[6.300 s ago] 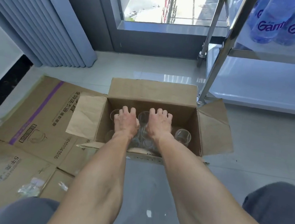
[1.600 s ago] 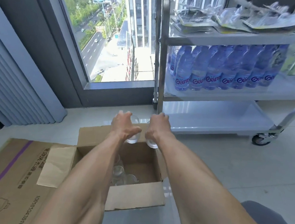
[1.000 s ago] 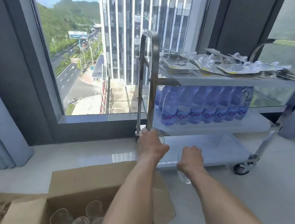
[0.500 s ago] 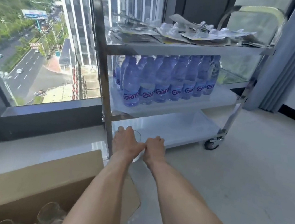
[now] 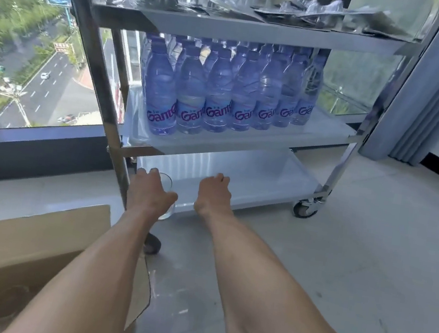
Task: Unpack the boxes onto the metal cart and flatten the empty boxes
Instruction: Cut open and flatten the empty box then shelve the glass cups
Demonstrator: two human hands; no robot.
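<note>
Clear glass (image 5: 167, 187) (upright) at metal cart's (image 5: 254, 171) empty bottom shelf.

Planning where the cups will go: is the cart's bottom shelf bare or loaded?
Bare where it shows: the bottom shelf is plain metal. The left hand holds a clear cup at its front edge; bottles fill the middle shelf.

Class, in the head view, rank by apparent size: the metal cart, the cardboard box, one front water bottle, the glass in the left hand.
1. metal cart
2. cardboard box, nearer and cropped
3. water bottle
4. glass, mostly hidden by the left hand
</note>
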